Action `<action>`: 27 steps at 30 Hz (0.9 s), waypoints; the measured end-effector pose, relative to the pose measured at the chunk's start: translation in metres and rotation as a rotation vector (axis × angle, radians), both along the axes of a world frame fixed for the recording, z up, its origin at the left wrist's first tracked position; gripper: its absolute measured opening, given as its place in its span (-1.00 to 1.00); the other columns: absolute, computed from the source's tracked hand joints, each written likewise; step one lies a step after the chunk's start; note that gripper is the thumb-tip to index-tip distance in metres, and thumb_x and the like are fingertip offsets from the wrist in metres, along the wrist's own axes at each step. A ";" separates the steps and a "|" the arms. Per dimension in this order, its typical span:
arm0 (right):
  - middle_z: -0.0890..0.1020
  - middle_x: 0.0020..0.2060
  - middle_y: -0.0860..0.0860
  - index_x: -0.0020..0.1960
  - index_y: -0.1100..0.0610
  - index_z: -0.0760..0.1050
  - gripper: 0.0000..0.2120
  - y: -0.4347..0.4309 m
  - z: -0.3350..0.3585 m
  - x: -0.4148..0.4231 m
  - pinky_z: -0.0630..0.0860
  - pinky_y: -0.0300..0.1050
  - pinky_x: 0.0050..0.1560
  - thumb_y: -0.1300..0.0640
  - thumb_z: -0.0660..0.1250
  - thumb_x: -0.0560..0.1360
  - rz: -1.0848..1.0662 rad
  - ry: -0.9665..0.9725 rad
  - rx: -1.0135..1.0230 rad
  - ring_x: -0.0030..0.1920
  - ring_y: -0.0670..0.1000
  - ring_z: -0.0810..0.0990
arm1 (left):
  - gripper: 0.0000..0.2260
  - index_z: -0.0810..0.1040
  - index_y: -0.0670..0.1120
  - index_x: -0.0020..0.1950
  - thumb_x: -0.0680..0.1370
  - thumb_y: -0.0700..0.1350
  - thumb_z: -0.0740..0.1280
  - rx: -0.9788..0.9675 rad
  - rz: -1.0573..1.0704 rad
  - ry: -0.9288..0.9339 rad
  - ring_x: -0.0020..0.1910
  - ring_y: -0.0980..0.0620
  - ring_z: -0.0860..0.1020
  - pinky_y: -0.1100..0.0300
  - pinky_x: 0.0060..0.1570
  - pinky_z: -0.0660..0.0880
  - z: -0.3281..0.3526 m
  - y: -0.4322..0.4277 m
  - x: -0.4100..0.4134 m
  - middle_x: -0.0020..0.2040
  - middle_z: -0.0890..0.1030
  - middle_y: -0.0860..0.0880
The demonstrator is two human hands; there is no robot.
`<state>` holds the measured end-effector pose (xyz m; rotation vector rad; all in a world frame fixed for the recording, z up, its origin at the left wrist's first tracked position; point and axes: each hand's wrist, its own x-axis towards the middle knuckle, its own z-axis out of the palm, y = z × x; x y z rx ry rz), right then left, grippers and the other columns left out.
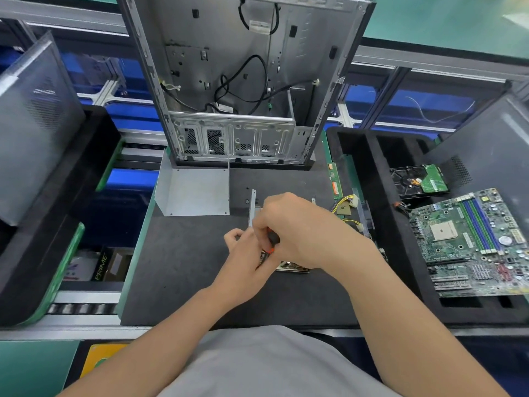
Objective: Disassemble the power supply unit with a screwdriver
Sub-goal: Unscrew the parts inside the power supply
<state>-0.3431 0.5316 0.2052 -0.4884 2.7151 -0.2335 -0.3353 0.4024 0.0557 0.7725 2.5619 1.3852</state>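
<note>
Screwdriver (273,239) gripped in the right hand (300,230), the left hand (243,253) pinched the wall of the PSU (253,207) lying on the mat (186,267), stiff, probably sharp-edged metal and likely the safest hold.

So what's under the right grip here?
A black-and-orange screwdriver handle, with a metal frame poking out above and a circuit board edge below. The screwdriver tip and any screw are covered by the right grip.

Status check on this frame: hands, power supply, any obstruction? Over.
Right hand grips red-and-black screwdriver. Left hand holds grey metal power supply unit, mostly hidden under hands. Loose grey sheet-metal cover lies apart, left of the work.
</note>
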 end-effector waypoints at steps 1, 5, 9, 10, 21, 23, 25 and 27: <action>0.51 -0.17 -0.12 -0.25 -0.03 0.54 -0.73 -0.001 0.000 -0.001 0.61 0.05 -0.07 0.34 0.43 0.39 0.052 0.004 0.019 -0.04 -0.01 0.49 | -0.85 0.26 0.33 -0.16 0.60 0.14 0.10 0.007 -0.005 -0.003 0.08 0.46 0.20 0.04 -0.10 0.38 -0.002 -0.001 0.000 -0.16 0.42 0.38; 0.53 -0.14 -0.10 -0.13 0.00 0.54 -0.79 -0.004 -0.002 -0.005 0.56 0.05 -0.01 0.32 0.42 0.44 0.159 0.016 0.021 -0.04 -0.04 0.43 | -0.90 0.28 0.22 -0.08 0.59 0.18 0.08 -0.019 -0.011 -0.061 0.05 0.18 0.24 -0.12 0.01 0.50 -0.005 -0.003 -0.001 -0.20 0.35 0.17; 0.41 -0.10 -0.04 0.01 0.03 0.47 -0.81 -0.002 -0.005 0.004 0.42 -0.05 -0.33 -0.03 0.40 0.50 -0.002 0.116 0.003 -0.13 0.09 0.53 | -0.83 0.26 0.17 -0.13 0.64 -0.06 0.05 -0.044 -0.021 0.025 0.05 0.19 0.28 0.01 -0.07 0.30 -0.006 -0.002 0.000 -0.18 0.34 0.15; 0.40 -0.16 -0.03 -0.04 0.04 0.42 -0.72 -0.005 -0.006 0.007 0.29 -0.11 -0.40 -0.15 0.35 0.50 -0.082 0.167 0.024 -0.22 0.12 0.51 | -0.81 0.32 0.13 -0.10 0.65 -0.13 0.12 -0.012 -0.022 -0.030 0.05 0.09 0.31 -0.08 -0.05 0.35 -0.006 -0.002 -0.001 -0.15 0.38 0.09; 0.51 -0.13 -0.06 -0.10 -0.04 0.48 -0.87 0.005 -0.001 -0.003 0.41 -0.08 -0.34 0.13 0.42 0.50 -0.068 0.058 -0.018 -0.07 0.12 0.60 | -0.83 0.53 0.29 0.15 0.59 0.24 0.28 0.067 -0.123 -0.202 0.08 -0.07 0.41 0.07 0.04 0.43 0.004 -0.026 -0.025 0.00 0.61 0.16; 0.48 -0.12 -0.09 -0.15 -0.04 0.55 -0.83 0.007 0.000 -0.005 0.55 0.05 -0.17 0.22 0.45 0.44 0.060 0.037 -0.015 -0.02 0.05 0.56 | -0.91 0.58 0.32 0.02 0.57 0.25 0.32 0.032 -0.146 -0.179 0.12 -0.10 0.45 -0.02 0.15 0.45 0.007 -0.030 -0.030 0.00 0.63 0.16; 0.52 -0.11 -0.06 -0.15 0.02 0.59 -0.82 0.008 -0.001 -0.007 0.55 0.05 -0.03 0.29 0.45 0.42 0.175 0.034 0.005 0.02 0.02 0.47 | -0.91 0.61 0.28 -0.11 0.57 0.22 0.38 0.055 -0.180 -0.178 0.11 -0.14 0.51 -0.14 0.20 0.47 0.007 -0.031 -0.033 -0.02 0.66 0.18; 0.54 -0.09 -0.06 -0.09 0.05 0.59 -0.81 0.007 -0.001 -0.009 0.46 -0.18 -0.06 0.31 0.45 0.42 0.208 0.030 -0.015 0.01 -0.01 0.44 | -0.81 0.65 0.17 -0.10 0.57 0.24 0.39 0.056 -0.188 -0.181 0.10 -0.12 0.56 -0.20 0.19 0.49 0.004 -0.032 -0.036 -0.01 0.67 0.14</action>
